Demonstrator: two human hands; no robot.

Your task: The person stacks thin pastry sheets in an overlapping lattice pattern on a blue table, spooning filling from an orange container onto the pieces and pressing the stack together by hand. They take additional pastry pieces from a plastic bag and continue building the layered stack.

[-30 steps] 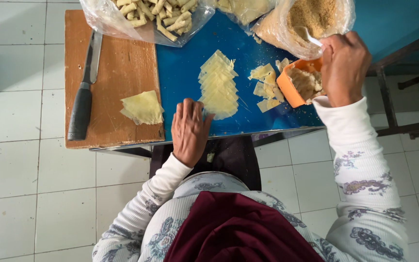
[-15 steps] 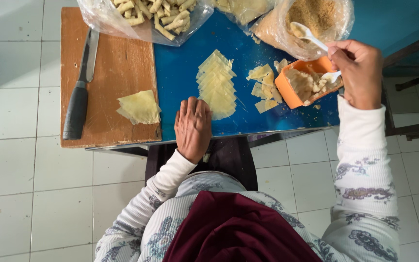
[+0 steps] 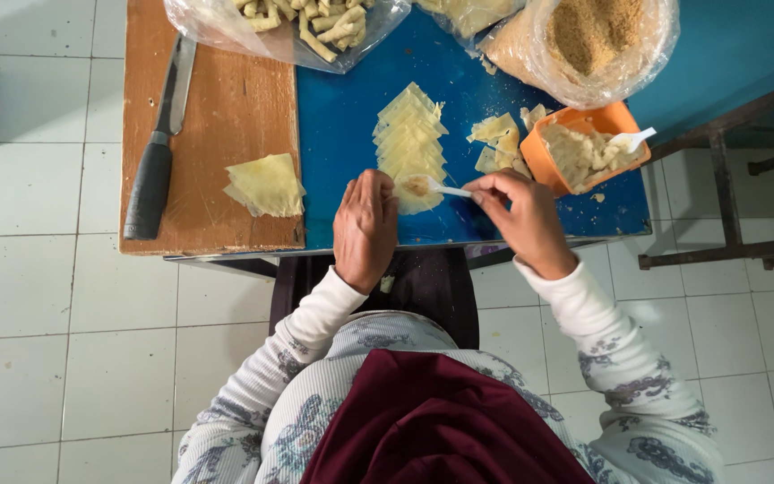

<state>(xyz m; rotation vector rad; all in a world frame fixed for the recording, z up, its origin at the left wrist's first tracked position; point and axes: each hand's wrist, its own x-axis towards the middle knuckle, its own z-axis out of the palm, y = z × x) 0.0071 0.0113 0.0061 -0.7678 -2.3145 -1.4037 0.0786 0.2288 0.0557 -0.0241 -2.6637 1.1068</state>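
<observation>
My right hand [image 3: 520, 215] pinches a small white spoon [image 3: 441, 188] whose bowl carries a dab of filling over the nearest sheet of a row of pale yellow wrappers [image 3: 409, 134] on the blue table [image 3: 342, 134]. My left hand [image 3: 365, 229] rests at the table's near edge, its fingertips touching that same wrapper. An orange bowl [image 3: 544, 161] of filling with another white spoon [image 3: 631, 139] in it stands just right of my right hand.
A wooden cutting board [image 3: 226, 99] on the left holds a black-handled knife [image 3: 159, 152] and a small wrapper stack [image 3: 266, 185]. Plastic bags of rolled pieces [image 3: 288, 22] and crumbs [image 3: 593, 40] lie at the far edge. Loose wrapper pieces [image 3: 494, 139] sit beside the bowl. A metal frame [image 3: 727, 197] stands to the right.
My right hand left the orange bowl and came left with a spoonful of filling to the nearest wrapper. My left hand shifted slightly onto that wrapper's edge.
</observation>
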